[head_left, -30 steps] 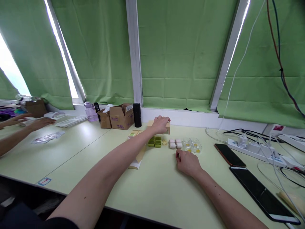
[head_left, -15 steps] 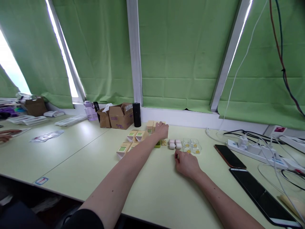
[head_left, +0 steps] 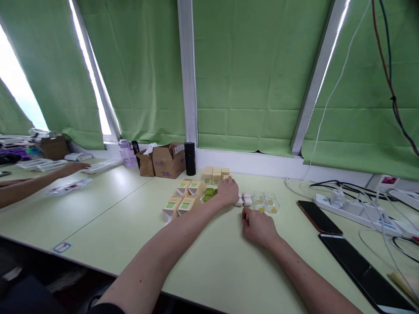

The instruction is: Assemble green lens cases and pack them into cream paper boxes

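Observation:
My left hand point(head_left: 228, 192) reaches across the pale green table point(head_left: 108, 209), fingers curled down over the small items between the green trays point(head_left: 209, 194) and the white cases point(head_left: 246, 200). What it grips, if anything, is hidden. My right hand point(head_left: 258, 226) rests on the table just in front of the white cases and the clear cases with yellow pieces point(head_left: 266, 203), fingers loosely curled with nothing seen in them. Small yellow boxes point(head_left: 216, 174) stand in a row behind my left hand. Folded yellow and green cartons point(head_left: 183, 196) lie to its left.
Brown cardboard boxes point(head_left: 166, 160), a black cylinder point(head_left: 189, 158) and a purple bottle point(head_left: 125, 153) stand by the window ledge. Two phones point(head_left: 316, 216) and a power strip with cables point(head_left: 356, 209) lie at the right. Another person's arm point(head_left: 39, 181) reaches over papers at the far left.
My left hand has drawn back from the row of yellow boxes toward the small items by the white cases. The other person's arm has stretched out again at the left.

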A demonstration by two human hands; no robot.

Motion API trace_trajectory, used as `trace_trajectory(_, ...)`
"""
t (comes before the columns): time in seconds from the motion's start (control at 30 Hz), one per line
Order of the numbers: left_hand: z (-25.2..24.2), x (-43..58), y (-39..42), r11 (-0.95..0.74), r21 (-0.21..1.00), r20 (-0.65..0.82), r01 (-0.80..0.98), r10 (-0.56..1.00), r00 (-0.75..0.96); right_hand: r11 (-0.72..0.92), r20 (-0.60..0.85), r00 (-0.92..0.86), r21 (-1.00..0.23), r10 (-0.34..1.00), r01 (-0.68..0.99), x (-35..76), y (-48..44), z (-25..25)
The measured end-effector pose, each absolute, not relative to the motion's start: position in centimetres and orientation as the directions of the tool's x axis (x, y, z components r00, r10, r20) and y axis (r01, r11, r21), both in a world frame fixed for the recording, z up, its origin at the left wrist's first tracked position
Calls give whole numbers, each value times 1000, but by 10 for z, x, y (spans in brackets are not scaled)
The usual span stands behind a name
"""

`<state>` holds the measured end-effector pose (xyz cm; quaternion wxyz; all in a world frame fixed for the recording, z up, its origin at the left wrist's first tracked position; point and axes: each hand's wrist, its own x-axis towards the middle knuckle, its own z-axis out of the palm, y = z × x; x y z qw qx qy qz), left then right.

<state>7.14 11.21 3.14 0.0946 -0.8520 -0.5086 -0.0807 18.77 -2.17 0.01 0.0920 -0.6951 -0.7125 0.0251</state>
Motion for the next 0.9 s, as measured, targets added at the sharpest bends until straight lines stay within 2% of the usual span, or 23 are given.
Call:
trace_trajectory(0.33,34,70,128,-411,16,190,911,896,401,30,87,-16,-163,996,986,188,-21,-1)
trace_trajectory(0.9,34,72,141,-378,97,137,921,921,364,39,102,-24,-148,995,988,189,-19,-3)
